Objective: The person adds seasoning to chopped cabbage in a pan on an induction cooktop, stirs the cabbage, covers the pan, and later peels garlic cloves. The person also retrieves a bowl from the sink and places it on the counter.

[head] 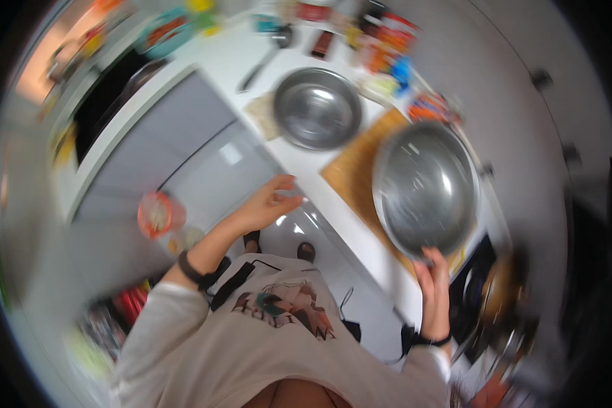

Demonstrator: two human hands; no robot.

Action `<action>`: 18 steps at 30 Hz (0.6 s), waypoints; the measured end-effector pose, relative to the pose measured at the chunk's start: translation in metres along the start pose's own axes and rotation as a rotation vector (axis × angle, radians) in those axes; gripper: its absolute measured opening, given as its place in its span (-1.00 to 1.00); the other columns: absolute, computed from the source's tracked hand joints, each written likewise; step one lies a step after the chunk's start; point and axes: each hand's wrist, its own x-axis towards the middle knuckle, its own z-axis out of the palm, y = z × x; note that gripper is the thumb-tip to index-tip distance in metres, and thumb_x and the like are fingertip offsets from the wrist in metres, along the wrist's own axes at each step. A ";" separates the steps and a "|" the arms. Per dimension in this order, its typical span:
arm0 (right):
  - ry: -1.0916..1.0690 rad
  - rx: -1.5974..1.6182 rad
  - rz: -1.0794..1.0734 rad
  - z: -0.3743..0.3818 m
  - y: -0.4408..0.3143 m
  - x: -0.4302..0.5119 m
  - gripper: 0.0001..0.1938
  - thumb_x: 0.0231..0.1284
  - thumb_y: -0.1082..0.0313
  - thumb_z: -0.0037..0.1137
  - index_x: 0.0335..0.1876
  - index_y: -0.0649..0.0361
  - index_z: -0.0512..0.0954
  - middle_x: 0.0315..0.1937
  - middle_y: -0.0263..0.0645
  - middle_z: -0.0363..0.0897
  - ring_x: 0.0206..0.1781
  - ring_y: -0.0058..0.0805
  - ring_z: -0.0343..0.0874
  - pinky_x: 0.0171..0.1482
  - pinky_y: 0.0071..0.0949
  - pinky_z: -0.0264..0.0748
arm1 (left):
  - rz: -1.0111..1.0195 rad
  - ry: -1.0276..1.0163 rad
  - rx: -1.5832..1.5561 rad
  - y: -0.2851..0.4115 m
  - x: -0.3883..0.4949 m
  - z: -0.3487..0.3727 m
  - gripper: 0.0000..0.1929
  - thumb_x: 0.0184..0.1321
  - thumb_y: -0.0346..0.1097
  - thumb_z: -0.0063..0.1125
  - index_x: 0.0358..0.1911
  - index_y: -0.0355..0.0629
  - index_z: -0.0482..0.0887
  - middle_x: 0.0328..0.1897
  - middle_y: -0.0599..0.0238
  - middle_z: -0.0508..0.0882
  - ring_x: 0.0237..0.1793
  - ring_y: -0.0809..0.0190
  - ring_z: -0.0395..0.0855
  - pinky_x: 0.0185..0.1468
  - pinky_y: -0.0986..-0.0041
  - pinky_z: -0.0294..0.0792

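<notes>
My right hand (432, 265) grips the near rim of a large metal bowl (423, 194), which is over a wooden cutting board (362, 158); whether it rests on the board I cannot tell. A smaller metal bowl (317, 108) sits further back on the white counter, overlapping a beige cloth (262, 115). Nothing is in my left hand (278, 200), which hangs with fingers apart by the counter's front edge, left of the board. The picture is blurred in places.
Behind the small bowl are a ladle (270, 56), a dark red packet or box (322, 44) and several colourful packages (392, 41). A teal bowl with reddish food (166, 33) stands back left. A red-rimmed bin (158, 215) is on the floor at left.
</notes>
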 end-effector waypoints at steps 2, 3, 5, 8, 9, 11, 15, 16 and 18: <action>0.117 -0.089 0.112 0.027 0.014 0.002 -0.82 0.09 0.53 0.03 -0.17 0.35 0.47 -0.21 -0.18 0.54 -0.18 -0.31 0.59 -0.05 -0.37 0.62 | 0.001 -0.129 -0.092 0.006 0.008 -0.006 -0.33 0.26 -0.02 0.05 0.34 -0.11 0.10 0.27 0.03 0.32 0.07 0.16 0.48 0.06 0.33 0.44; 0.015 -0.106 0.103 0.041 0.022 0.003 -0.79 0.09 0.54 0.01 -0.14 0.40 0.45 -0.19 -0.12 0.51 -0.15 -0.30 0.57 0.00 -0.36 0.60 | 0.003 -0.177 -0.153 0.009 0.011 -0.009 -0.32 0.27 0.03 0.02 0.36 -0.09 0.06 0.28 0.02 0.30 0.11 0.13 0.47 0.07 0.29 0.44; -0.071 -0.038 0.056 0.080 0.041 0.008 -0.75 0.07 0.59 -0.04 -0.10 0.50 0.38 -0.13 0.02 0.46 -0.12 -0.24 0.56 0.04 -0.27 0.57 | -0.003 -0.253 -0.288 0.017 0.017 -0.021 -0.30 0.28 0.05 -0.01 0.37 -0.08 0.01 0.32 0.01 0.26 0.16 0.10 0.43 0.09 0.26 0.44; -0.169 -0.124 0.027 0.137 0.059 0.007 -0.64 0.06 0.64 -0.09 0.03 0.49 0.31 -0.07 0.04 0.45 -0.11 -0.19 0.59 -0.06 -0.16 0.62 | -0.021 -0.274 -0.560 0.024 0.020 -0.044 -0.37 0.30 -0.02 -0.03 0.32 -0.16 0.09 0.29 -0.01 0.30 0.20 0.09 0.41 0.09 0.27 0.44; -0.178 -0.149 0.051 0.157 0.069 0.003 -0.59 0.05 0.61 -0.02 0.08 0.47 0.30 -0.11 0.00 0.48 -0.18 -0.27 0.62 -0.10 -0.27 0.65 | -0.072 -0.264 -0.544 0.023 0.013 -0.058 -0.40 0.30 -0.05 -0.02 0.29 -0.18 0.12 0.26 0.00 0.34 0.18 0.09 0.43 0.09 0.27 0.45; -0.236 -0.161 0.093 0.191 0.086 0.004 -0.59 0.06 0.63 -0.06 0.09 0.48 0.28 -0.09 0.01 0.48 -0.17 -0.25 0.62 -0.14 -0.25 0.66 | -0.133 -0.266 -0.592 0.022 0.005 -0.088 -0.45 0.29 -0.10 0.00 0.24 -0.23 0.19 0.19 0.01 0.42 0.14 0.10 0.48 0.08 0.25 0.46; -0.323 -0.211 0.197 0.256 0.124 0.021 -0.53 0.04 0.66 -0.14 0.15 0.45 0.18 -0.07 0.05 0.44 -0.21 -0.19 0.63 -0.21 -0.24 0.69 | -0.058 0.062 -0.535 0.008 -0.031 -0.142 -0.55 0.19 -0.37 0.01 0.15 -0.31 0.27 0.05 0.07 0.52 -0.06 0.11 0.60 0.00 0.24 0.52; -0.348 -0.230 0.210 0.271 0.136 0.024 -0.53 0.04 0.66 -0.15 0.15 0.45 0.17 -0.07 0.04 0.44 -0.22 -0.19 0.63 -0.23 -0.24 0.69 | -0.055 0.117 -0.557 0.003 -0.039 -0.157 -0.55 0.17 -0.40 0.01 0.14 -0.30 0.27 0.05 0.08 0.52 -0.06 0.12 0.60 -0.01 0.25 0.52; -0.400 -0.280 0.231 0.300 0.162 0.033 -0.59 0.05 0.63 -0.11 0.09 0.45 0.25 -0.13 -0.01 0.47 -0.21 -0.24 0.63 -0.22 -0.27 0.68 | 0.018 0.162 -0.675 -0.012 -0.055 -0.189 -0.54 0.13 -0.44 0.01 0.14 -0.30 0.26 0.04 0.10 0.51 -0.06 0.12 0.59 -0.03 0.27 0.51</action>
